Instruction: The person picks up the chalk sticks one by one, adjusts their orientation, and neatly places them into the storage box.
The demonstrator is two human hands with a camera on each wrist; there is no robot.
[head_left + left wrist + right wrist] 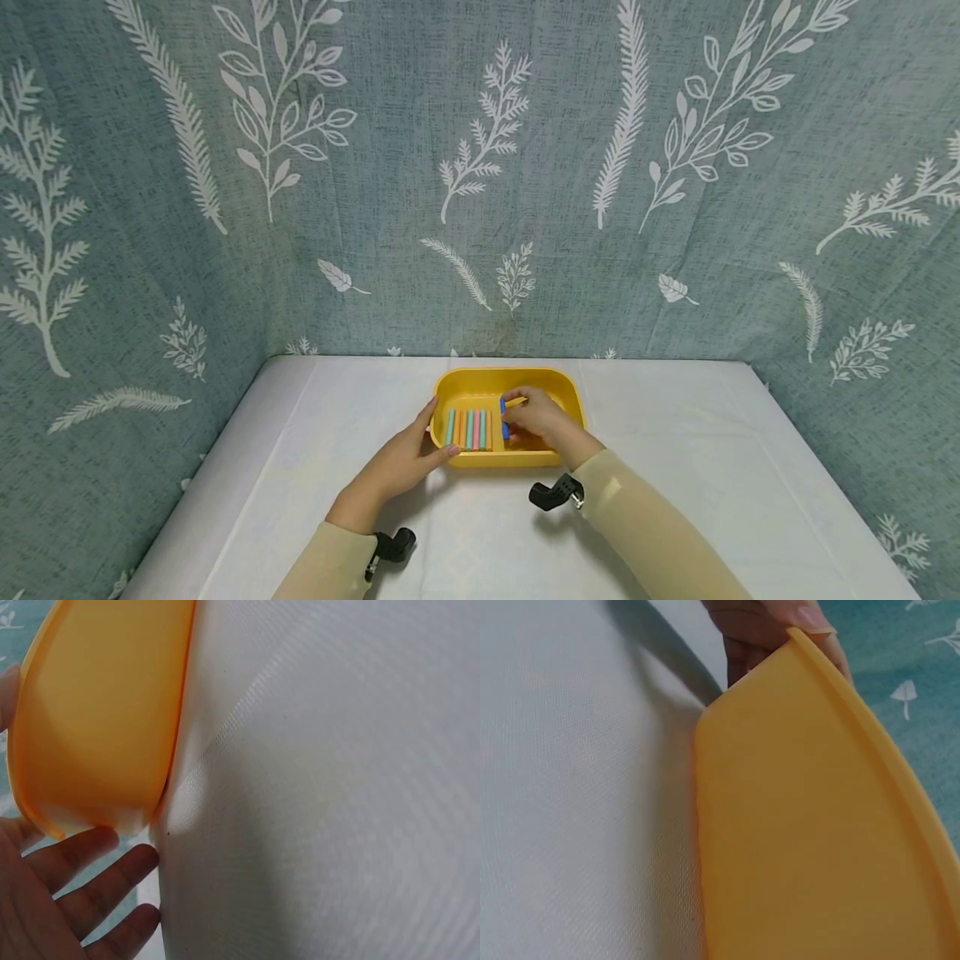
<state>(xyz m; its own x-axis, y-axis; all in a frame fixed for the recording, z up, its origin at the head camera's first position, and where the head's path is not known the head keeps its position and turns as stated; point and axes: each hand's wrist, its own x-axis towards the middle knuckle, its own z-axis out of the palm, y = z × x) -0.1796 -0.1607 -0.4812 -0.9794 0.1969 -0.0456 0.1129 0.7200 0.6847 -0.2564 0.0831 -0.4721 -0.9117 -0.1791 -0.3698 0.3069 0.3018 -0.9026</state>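
A yellow tray (510, 374) stands on the white table, and its outer wall fills the wrist views (97, 712) (810, 825). A row of several coloured sticks (468, 429) lies in its left half. My left hand (438, 433) holds the tray's near-left corner, thumb (804, 616) over the rim and fingers (90, 870) stretched along the wall beneath. My right hand (517, 408) is inside the tray, pinching a yellow stick (516, 402). A blue stick (504, 423) lies just under its fingers. The right hand hides the right half of the tray.
White cloth (675, 467) covers the table on all sides of the tray. A teal curtain with a white leaf print (480, 167) encloses the table at the back and both sides. Black camera mounts sit on my wrists (555, 493) (393, 546).
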